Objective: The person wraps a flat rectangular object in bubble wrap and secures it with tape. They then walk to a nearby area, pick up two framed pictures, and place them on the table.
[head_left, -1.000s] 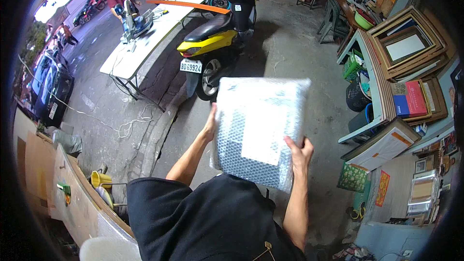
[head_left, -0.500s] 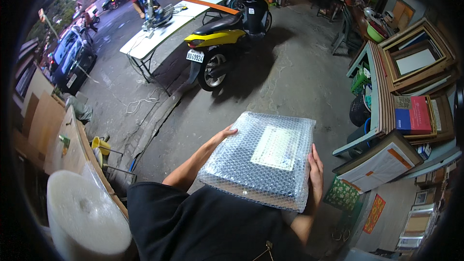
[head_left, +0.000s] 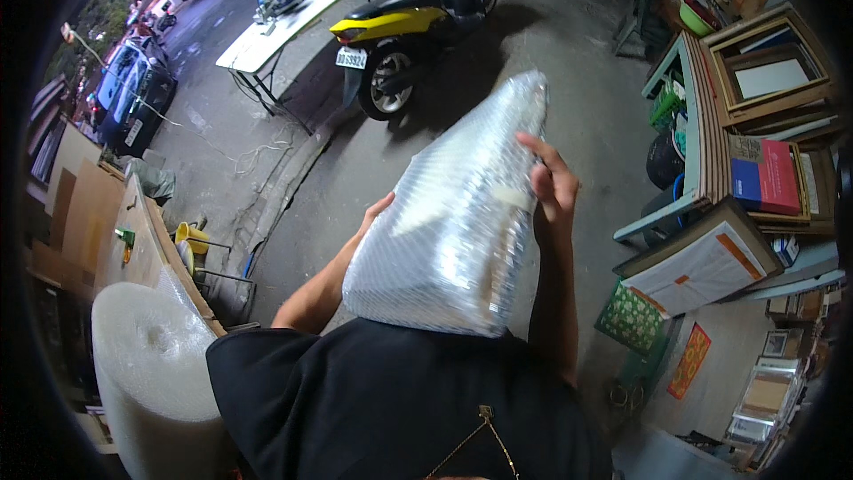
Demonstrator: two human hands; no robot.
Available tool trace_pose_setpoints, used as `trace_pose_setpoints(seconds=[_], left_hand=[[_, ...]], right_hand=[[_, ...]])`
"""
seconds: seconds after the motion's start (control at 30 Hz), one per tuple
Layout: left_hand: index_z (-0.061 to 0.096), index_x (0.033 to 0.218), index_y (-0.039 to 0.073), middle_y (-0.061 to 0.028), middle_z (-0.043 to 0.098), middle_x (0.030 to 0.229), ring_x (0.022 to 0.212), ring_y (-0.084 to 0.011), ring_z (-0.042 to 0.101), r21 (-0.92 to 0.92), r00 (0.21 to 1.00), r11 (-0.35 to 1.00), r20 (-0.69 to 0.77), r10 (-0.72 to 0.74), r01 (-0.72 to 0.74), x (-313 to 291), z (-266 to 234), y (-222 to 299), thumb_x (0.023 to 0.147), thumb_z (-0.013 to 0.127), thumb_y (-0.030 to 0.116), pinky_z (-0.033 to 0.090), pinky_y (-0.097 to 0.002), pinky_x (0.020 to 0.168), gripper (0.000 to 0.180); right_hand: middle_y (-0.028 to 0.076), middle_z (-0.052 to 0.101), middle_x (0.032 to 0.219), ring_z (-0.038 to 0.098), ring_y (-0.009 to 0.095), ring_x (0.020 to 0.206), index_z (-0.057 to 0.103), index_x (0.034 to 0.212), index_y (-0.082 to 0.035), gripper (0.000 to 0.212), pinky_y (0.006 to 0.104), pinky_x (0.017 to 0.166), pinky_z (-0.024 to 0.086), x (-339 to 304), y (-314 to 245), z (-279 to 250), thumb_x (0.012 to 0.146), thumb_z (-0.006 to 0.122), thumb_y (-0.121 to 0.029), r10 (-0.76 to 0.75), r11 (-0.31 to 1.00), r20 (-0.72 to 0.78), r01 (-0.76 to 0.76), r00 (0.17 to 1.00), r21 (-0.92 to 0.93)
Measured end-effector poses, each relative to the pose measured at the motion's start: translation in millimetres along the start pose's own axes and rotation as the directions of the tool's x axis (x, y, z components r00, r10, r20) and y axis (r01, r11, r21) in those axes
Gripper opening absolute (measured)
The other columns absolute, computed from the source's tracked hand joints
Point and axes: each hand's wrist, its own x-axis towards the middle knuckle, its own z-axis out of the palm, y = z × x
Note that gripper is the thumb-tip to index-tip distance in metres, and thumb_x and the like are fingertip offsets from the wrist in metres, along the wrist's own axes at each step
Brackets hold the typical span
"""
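A flat, boxy package in bubble wrap is tilted in front of my chest, its right side raised. Through the clear plastic a pale sheet shows on its broad face, and layers of wrap and tape cover the near right side. My left hand grips the left edge, with most of its fingers hidden behind the package. Along the raised right edge, my right hand is closed on the wrap, thumb and fingers bent. What lies inside the package cannot be made out.
A big bubble wrap roll stands at lower left beside a wooden bench. Ahead are a yellow scooter and a white table with a power saw and a person behind it. Picture frames fill a shelf at right.
The package has tipped from nearly flat to steep, its right side rising. My right hand went up with it; my left stays at the left edge. The view has shifted slightly.
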Motion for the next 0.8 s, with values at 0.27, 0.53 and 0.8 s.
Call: trace_pose_setpoints(seconds=[0.27, 0.53, 0.8], left_hand=[[0.044, 0.133, -0.001, -0.0214, 0.061, 0.115, 0.098, -0.0251, 0.064, 0.011, 0.936, 0.936, 0.01, 0.352, -0.352, 23.8, -8.9, 69.5, 0.094, 0.055, 0.033, 0.055, -0.0357, 0.083, 0.053], [0.043, 0.129, 0.0, -0.0094, 0.06, 0.111, 0.102, -0.021, 0.059, 0.664, 0.592, 0.286, 0.291, 0.752, -0.691, 19.3, -1.5, 236.4, 0.062, 0.084, 0.013, 0.046, -0.039, 0.094, 0.079], [0.053, 0.115, 0.003, -0.0099, 0.062, 0.111, 0.105, -0.0224, 0.059, 0.796, 0.575, -0.222, 0.57, 0.587, -0.563, 68.7, 20.7, 265.8, 0.058, 0.082, 0.003, 0.046, -0.0385, 0.093, 0.063]], right_hand=[[0.015, 0.066, 0.094, 0.063, 0.022, 0.082, 0.062, 0.114, 0.0, 0.058, 0.0354, 0.07, 0.05, 77.1, -42.2, 40.0, 0.081, 0.07, -0.047, 0.141, 0.962, 0.072, -0.119, 0.987, -0.247], [0.022, 0.046, 0.134, 0.045, 0.032, 0.126, 0.021, 0.146, -0.002, 0.122, 0.0424, 0.101, 0.042, 92.0, 44.7, 3.4, 0.05, 0.093, -0.023, 0.106, 0.977, 0.021, -0.1, 0.994, -0.19], [0.015, 0.056, 0.124, 0.054, 0.029, 0.114, 0.052, 0.118, -0.001, 0.046, 0.0423, 0.094, 0.044, 16.5, 118.5, -66.6, 0.084, 0.068, -0.027, -0.221, 0.713, -0.125, 0.073, 0.967, -0.697]])
